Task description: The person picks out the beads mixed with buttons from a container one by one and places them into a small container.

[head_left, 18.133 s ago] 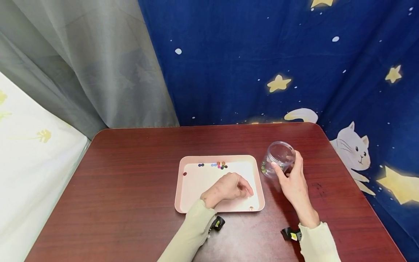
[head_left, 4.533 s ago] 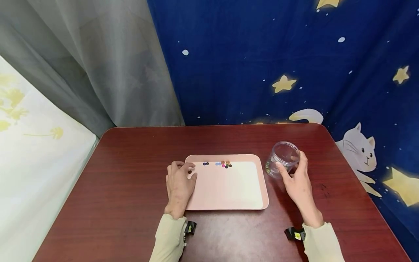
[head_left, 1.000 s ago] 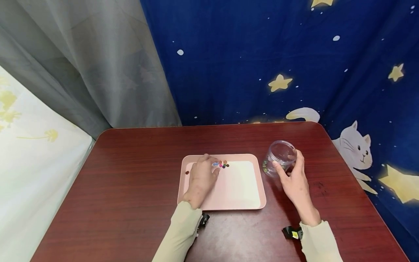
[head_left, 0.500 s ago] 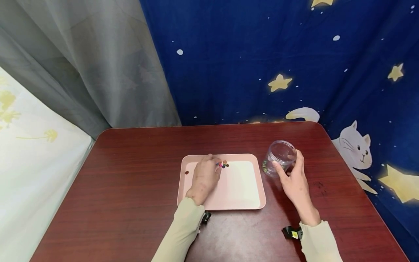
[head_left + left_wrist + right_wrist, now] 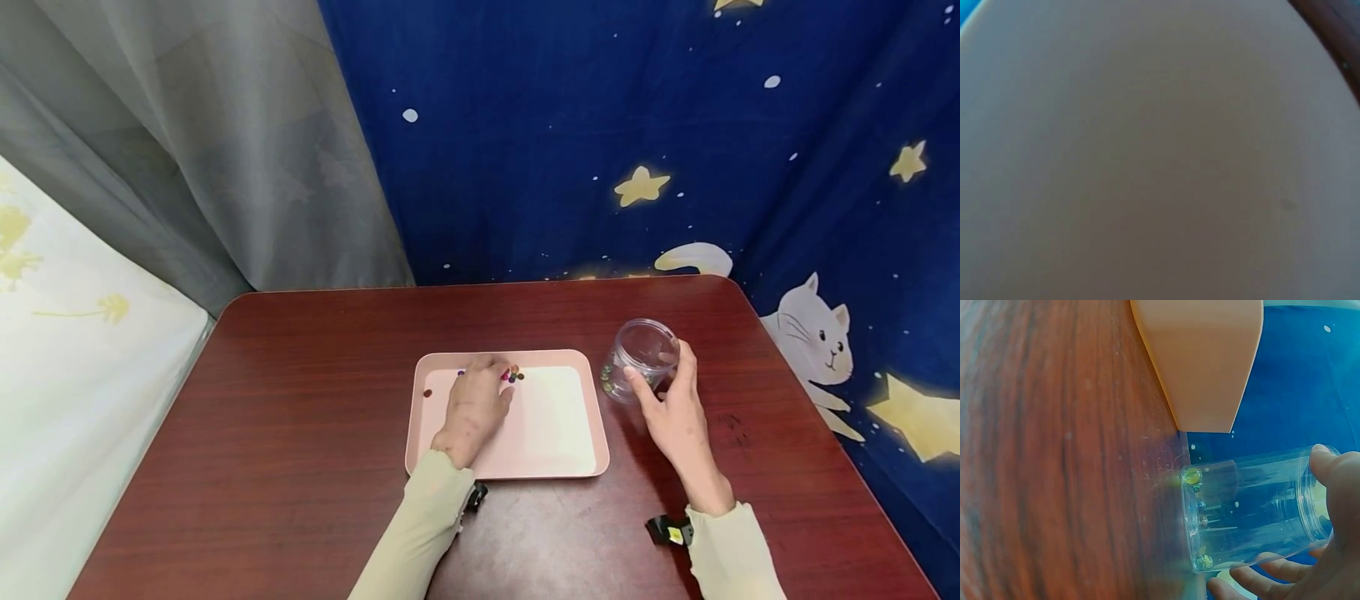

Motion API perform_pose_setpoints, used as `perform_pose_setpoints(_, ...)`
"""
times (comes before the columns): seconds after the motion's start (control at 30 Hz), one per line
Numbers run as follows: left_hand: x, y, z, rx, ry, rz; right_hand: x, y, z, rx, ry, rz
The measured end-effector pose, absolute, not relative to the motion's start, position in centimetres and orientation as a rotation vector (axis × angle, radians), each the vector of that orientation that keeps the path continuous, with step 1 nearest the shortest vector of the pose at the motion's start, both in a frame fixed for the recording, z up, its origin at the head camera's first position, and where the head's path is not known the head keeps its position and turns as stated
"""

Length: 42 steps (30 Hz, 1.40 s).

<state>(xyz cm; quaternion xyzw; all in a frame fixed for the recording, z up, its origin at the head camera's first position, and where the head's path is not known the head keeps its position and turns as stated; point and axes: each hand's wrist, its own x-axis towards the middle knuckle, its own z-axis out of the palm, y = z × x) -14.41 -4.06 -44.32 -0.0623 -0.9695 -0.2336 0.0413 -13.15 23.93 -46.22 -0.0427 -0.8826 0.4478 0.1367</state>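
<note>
My left hand reaches over the pale pink tray, with its fingers bent down at the row of small coloured marbles along the far side. Its fingertips are beside the pink one; I cannot tell whether they pinch any. A dark blue marble shows just left of the hand, and a brownish-red marble lies alone near the left rim. Right of the tray, my right hand grips a clear lidless jar, thumb on the near side. Several greenish glass marbles lie at its bottom in the right wrist view.
The tray and jar stand on a dark red wooden table. A blue star-patterned curtain and a grey curtain hang behind it. The left wrist view is filled by the blurred tray surface.
The left hand has left the tray's left rim and shifted rightward along the marble row, covering the light blue ones. The near-corner marble seen earliest is gone. The right hand keeps its hold on the jar.
</note>
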Motion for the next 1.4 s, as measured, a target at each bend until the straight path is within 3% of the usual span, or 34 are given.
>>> perform_pose_setpoints(1.4,-14.5,-4.7,-45.4,-0.168,-2.910,-0.716,-13.2,23.9,-46.2,-0.146,-2.564,1.313)
